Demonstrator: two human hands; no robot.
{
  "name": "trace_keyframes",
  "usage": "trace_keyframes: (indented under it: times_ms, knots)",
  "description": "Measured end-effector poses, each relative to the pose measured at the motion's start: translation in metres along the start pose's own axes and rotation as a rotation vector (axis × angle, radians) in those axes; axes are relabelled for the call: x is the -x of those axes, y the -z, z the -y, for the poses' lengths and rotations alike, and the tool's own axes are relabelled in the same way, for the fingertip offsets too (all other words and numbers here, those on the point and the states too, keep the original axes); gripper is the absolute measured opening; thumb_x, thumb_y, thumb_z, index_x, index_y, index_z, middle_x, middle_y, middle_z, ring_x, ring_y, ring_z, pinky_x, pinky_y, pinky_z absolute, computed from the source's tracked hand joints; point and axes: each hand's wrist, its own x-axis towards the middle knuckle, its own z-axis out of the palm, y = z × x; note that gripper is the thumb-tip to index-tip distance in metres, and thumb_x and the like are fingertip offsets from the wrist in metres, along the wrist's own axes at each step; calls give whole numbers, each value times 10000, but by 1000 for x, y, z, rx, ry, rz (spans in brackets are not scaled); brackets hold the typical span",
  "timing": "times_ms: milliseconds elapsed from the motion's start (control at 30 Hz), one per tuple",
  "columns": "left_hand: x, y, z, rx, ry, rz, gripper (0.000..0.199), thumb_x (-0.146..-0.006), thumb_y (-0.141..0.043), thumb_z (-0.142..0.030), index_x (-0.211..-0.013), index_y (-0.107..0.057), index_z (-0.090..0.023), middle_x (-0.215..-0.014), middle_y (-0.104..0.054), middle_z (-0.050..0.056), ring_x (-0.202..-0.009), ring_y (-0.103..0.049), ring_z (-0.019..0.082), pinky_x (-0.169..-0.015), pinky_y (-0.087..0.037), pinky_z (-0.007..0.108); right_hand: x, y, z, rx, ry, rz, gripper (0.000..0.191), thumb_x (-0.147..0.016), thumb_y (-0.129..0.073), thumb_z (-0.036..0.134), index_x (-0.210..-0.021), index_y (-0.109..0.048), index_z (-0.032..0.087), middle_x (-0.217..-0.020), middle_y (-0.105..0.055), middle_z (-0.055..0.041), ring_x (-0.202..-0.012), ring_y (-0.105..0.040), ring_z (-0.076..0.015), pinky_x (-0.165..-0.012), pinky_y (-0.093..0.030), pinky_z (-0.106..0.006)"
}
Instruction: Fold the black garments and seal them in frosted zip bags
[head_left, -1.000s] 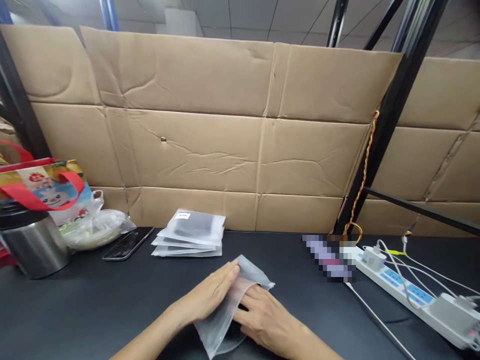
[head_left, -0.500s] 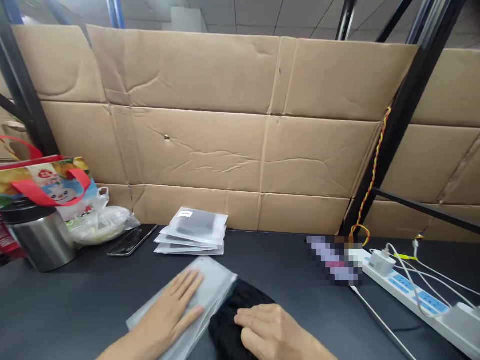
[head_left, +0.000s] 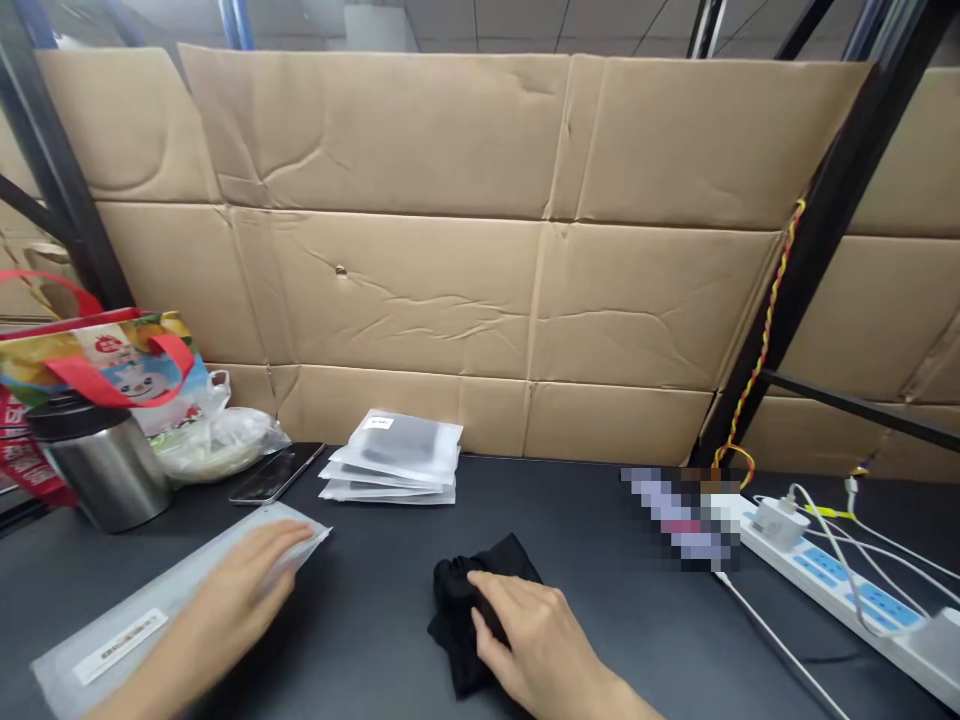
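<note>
A frosted plastic bag [head_left: 187, 555] with a white barcode label [head_left: 120, 647] lies slanted at the lower left. My left hand [head_left: 240, 590] is over its right end, fingers curved on top and thumb by the near edge. Whether more bags are stacked under it I cannot make out. Nearer the middle, a crumpled piece of black fabric [head_left: 457, 620] rests on the dark table [head_left: 367, 620]. Fingers and thumb of my right hand [head_left: 536, 635] close on its right part, which the hand partly hides.
A pile of several frosted bags [head_left: 397, 455] stands at the back, beside a phone [head_left: 277, 473]. To the left are a steel cup [head_left: 112, 470], a clear bag [head_left: 217, 445] and a colourful carrier bag [head_left: 142, 360]. A power strip [head_left: 840, 575] with cables is on the right.
My left hand and the frosted bag have moved left, away from the black fabric. The fabric is now bunched up and more of it shows, with my right hand closing on it.
</note>
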Motion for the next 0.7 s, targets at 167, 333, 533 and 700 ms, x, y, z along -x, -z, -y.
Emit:
trace_keyframes:
  times_ms: [167, 333, 533, 700]
  knots:
    - [-17, -42, -111, 305, 58, 323, 254, -883, -525, -459, -1002, -613, -252, -1084, -626, 49, -989, -586, 243, -877, -478, 377, -10, 20, -22, -349, -450, -250, 222, -902, -438, 328, -997, -611, 225, -936, -701, -25, -860, -660, -197, -759, -501, -268]
    - [-33, -65, -146, 498, 214, 394, 187, -756, -625, -328, -897, -568, -220, -1033, -601, 55, -974, -551, 261, -868, -444, 392, -10, 43, -63, -439, -716, -450, 261, -834, -427, 365, -982, -581, 214, -949, -697, -49, -867, -655, -230, -691, -515, -301]
    - [-44, -65, -140, 735, 342, 457, 99, -789, -533, -317, -793, -495, -226, -808, -596, -10, -820, -576, 216, -736, -445, 299, -9, 54, -61, -254, -604, -342, 462, -757, -609, 499, -1154, -560, 268, -1260, -580, -56, -1189, -517, -267, -1003, -393, -403]
    - [-45, -59, -114, 1005, 385, 381, 209, -782, -579, -393, -787, -458, -224, -788, -626, -9, -810, -608, 219, -728, -472, 293, -6, 48, -52, 18, -430, -92, 303, -798, -588, 390, -1078, -615, 275, -1116, -650, -38, -1059, -589, -248, -915, -442, -375]
